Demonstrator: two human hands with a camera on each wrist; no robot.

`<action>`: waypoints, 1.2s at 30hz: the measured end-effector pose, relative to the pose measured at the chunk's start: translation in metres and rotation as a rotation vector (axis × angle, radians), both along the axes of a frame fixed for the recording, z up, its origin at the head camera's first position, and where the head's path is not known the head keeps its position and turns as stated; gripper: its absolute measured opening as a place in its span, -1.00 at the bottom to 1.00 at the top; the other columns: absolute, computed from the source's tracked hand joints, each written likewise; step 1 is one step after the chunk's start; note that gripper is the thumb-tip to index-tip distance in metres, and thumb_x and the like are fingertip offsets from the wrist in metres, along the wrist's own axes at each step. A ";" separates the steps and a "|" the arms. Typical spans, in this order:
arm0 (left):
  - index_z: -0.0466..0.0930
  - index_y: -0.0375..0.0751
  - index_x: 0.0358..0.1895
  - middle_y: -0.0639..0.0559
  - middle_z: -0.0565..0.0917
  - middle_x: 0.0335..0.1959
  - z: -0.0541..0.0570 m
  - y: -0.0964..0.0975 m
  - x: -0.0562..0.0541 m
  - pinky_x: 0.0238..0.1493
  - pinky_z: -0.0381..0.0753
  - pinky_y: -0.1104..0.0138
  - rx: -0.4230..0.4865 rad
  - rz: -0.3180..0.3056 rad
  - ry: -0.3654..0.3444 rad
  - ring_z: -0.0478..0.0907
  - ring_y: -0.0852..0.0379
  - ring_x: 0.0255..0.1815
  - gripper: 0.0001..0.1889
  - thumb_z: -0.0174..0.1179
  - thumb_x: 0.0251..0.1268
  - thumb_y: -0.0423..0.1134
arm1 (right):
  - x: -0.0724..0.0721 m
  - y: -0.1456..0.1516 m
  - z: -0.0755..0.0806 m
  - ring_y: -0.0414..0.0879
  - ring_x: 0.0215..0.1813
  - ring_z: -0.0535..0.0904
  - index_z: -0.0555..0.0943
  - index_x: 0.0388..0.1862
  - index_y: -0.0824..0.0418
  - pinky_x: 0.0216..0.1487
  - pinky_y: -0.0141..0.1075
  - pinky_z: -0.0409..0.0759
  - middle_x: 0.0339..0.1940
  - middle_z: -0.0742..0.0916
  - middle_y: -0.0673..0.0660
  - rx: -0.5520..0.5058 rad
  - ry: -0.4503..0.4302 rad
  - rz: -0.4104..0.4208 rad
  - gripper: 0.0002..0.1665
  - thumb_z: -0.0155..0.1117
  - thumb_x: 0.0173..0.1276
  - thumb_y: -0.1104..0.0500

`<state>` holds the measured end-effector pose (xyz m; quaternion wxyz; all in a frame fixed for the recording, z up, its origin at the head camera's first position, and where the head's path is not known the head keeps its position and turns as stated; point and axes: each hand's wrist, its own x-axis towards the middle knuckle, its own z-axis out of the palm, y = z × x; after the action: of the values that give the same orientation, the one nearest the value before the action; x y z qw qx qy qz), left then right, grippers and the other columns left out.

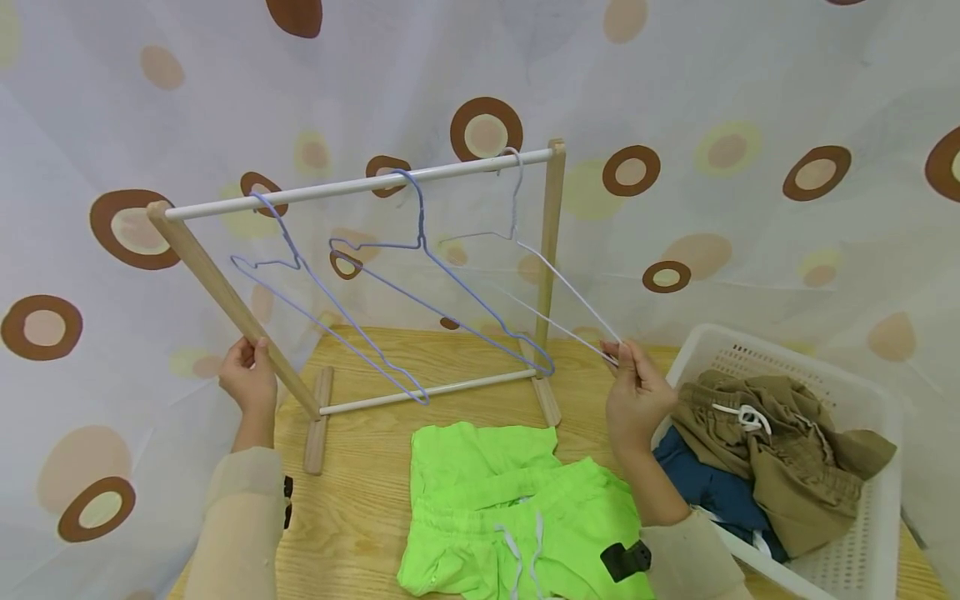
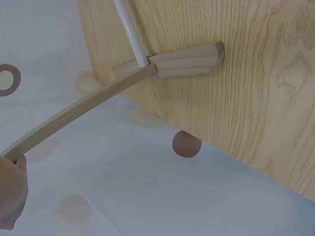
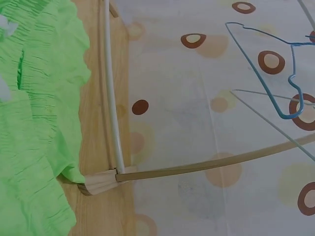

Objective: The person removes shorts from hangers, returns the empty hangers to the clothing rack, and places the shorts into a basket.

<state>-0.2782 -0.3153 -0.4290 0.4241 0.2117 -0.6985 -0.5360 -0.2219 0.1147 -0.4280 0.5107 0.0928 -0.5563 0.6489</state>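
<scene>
My left hand (image 1: 249, 375) grips the left wooden post of a small clothes rack (image 1: 225, 287). In the left wrist view that hand (image 2: 12, 194) shows at the left edge, on the post (image 2: 78, 108). With thumb and fingers, my right hand (image 1: 637, 396) pinches the near end of a white wire hanger (image 1: 566, 283), whose hook is on the rack's top bar. Two blue hangers, one on the left (image 1: 337, 304) and one in the middle (image 1: 468, 292), also hang from the bar. No part of the right hand appears in the right wrist view.
Bright green drawstring shorts (image 1: 517, 508) lie on the wooden table (image 1: 345, 517) in front of the rack. At the right stands a white plastic basket (image 1: 885, 467) holding brown shorts (image 1: 802, 450) and a blue garment (image 1: 712, 483). A dotted curtain (image 1: 750, 75) surrounds the table.
</scene>
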 end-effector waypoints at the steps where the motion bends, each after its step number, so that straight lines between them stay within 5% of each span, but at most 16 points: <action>1: 0.63 -0.41 -0.11 0.19 0.58 -0.47 0.000 0.000 0.000 -0.31 0.37 0.70 -0.002 0.001 -0.007 0.37 0.54 -0.46 -0.75 0.18 0.24 -0.30 | 0.000 0.000 -0.002 -0.28 -0.26 0.70 0.56 -0.28 0.70 -0.19 -0.45 0.65 -0.35 0.74 -0.19 -0.003 0.007 0.011 -0.77 0.07 0.31 0.46; 6: 0.58 -0.47 -0.06 0.54 0.36 -0.59 0.002 0.001 0.000 -0.30 0.35 0.69 -0.025 0.002 -0.060 0.33 0.59 -0.46 -0.73 0.13 0.27 -0.35 | 0.000 0.002 -0.009 -0.25 -0.24 0.70 0.52 -0.23 0.74 -0.16 -0.44 0.64 -0.33 0.75 -0.11 -0.018 0.017 0.082 -0.78 0.04 0.30 0.50; 13: 0.59 -0.48 -0.09 0.55 0.35 -0.60 0.003 0.000 0.001 -0.30 0.34 0.68 -0.039 0.007 -0.057 0.32 0.59 -0.47 -0.74 0.13 0.26 -0.35 | 0.004 0.009 -0.010 -0.31 -0.26 0.68 0.48 -0.21 0.77 -0.18 -0.51 0.62 -0.34 0.73 -0.15 0.002 -0.069 0.124 -0.77 0.04 0.29 0.51; 16: 0.59 -0.47 -0.08 0.54 0.35 -0.59 0.002 -0.001 0.001 -0.28 0.33 0.67 -0.036 0.010 -0.066 0.32 0.59 -0.47 -0.74 0.13 0.27 -0.34 | 0.009 0.014 -0.007 -0.39 -0.22 0.63 0.51 -0.15 0.69 -0.19 -0.60 0.59 -0.29 0.68 -0.24 0.030 -0.154 0.035 -0.76 0.10 0.27 0.48; 19: 0.60 -0.47 -0.10 0.49 0.39 -0.57 0.002 -0.001 0.001 -0.29 0.34 0.67 -0.030 0.015 -0.068 0.32 0.59 -0.47 -0.75 0.13 0.26 -0.34 | 0.015 0.021 -0.003 -0.40 -0.09 0.52 0.55 -0.08 0.57 -0.09 -0.64 0.49 -0.15 0.59 -0.30 0.083 -0.186 -0.138 -0.73 0.17 0.23 0.46; 23: 0.61 -0.46 -0.11 0.48 0.40 -0.57 0.003 0.000 0.001 -0.31 0.34 0.67 -0.030 0.013 -0.067 0.32 0.59 -0.48 -0.75 0.14 0.26 -0.33 | 0.030 0.023 -0.002 -0.24 0.06 0.43 0.54 -0.15 0.57 0.04 -0.49 0.38 -0.01 0.55 -0.08 0.175 -0.026 -0.245 -0.69 0.25 0.22 0.32; 26: 0.60 -0.48 -0.11 0.53 0.37 -0.60 0.003 0.000 0.001 -0.30 0.33 0.67 -0.033 0.010 -0.061 0.32 0.59 -0.48 -0.75 0.13 0.26 -0.34 | 0.046 0.017 -0.009 -0.13 0.03 0.47 0.55 -0.27 0.58 0.06 -0.47 0.38 -0.11 0.60 0.21 0.359 0.120 -0.189 -0.54 0.27 0.26 0.10; 29: 0.60 -0.49 -0.12 0.55 0.36 -0.61 0.002 -0.001 0.000 -0.31 0.33 0.68 -0.032 0.015 -0.048 0.31 0.59 -0.49 -0.75 0.14 0.25 -0.35 | 0.065 0.012 -0.025 -0.04 -0.01 0.48 0.59 -0.21 0.46 0.01 -0.45 0.43 -0.13 0.58 0.36 0.676 0.133 -0.041 -0.43 0.22 0.27 -0.10; 33: 0.61 -0.49 -0.13 0.54 0.37 -0.61 0.003 -0.002 0.001 -0.33 0.34 0.69 -0.036 0.017 -0.047 0.32 0.60 -0.50 -0.75 0.15 0.24 -0.35 | 0.083 0.012 -0.054 0.07 0.13 0.40 0.49 0.16 0.22 -0.04 -0.14 0.52 0.15 0.49 0.30 1.119 -0.064 0.210 -0.17 0.30 0.05 -0.30; 36: 0.61 -0.48 -0.12 0.55 0.35 -0.62 0.003 -0.002 0.000 -0.33 0.34 0.70 -0.040 0.014 -0.053 0.31 0.60 -0.51 -0.76 0.15 0.24 -0.35 | 0.086 0.012 -0.076 0.22 0.30 0.24 0.27 0.38 0.09 0.03 0.20 0.43 0.38 0.28 0.30 1.317 -0.257 0.392 0.24 0.46 -0.32 -0.34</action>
<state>-0.2778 -0.3171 -0.4264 0.4133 0.2222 -0.7186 -0.5133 -0.1354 0.1267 -0.5041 0.1520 0.4043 -0.8628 0.2627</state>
